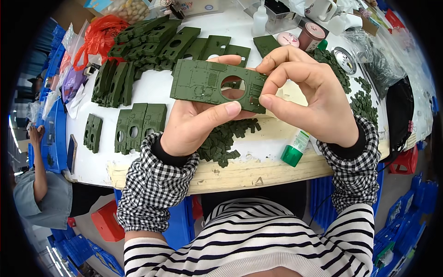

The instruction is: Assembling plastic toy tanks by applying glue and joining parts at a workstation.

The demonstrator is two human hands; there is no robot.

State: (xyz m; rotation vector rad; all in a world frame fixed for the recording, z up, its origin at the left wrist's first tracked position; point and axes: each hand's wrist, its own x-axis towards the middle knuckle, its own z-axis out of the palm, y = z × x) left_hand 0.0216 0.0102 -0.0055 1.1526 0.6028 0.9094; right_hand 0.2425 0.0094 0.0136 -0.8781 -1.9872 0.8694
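Observation:
A dark green plastic model tank hull (196,83) with a round hole is held up over the table's front part. My left hand (198,117) is closed around its lower side, thumb on the front edge and fingers behind. At the hull's right end, the thumb and fingers of my right hand (314,92) pinch in against it. Whether a small part sits between those fingertips is hidden. Beneath the hands lies a heap of small green plastic pieces (221,145). A green-and-white glue bottle (295,148) lies below my right hand.
More green hulls (154,44) are stacked at the back left, with several (140,124) in rows at left. Small green pieces (364,108) spread along the right. Behind are a white squeeze bottle (260,21), a round tin (311,36) and a red plastic bag (104,39). Another person's arm (39,161) shows far left.

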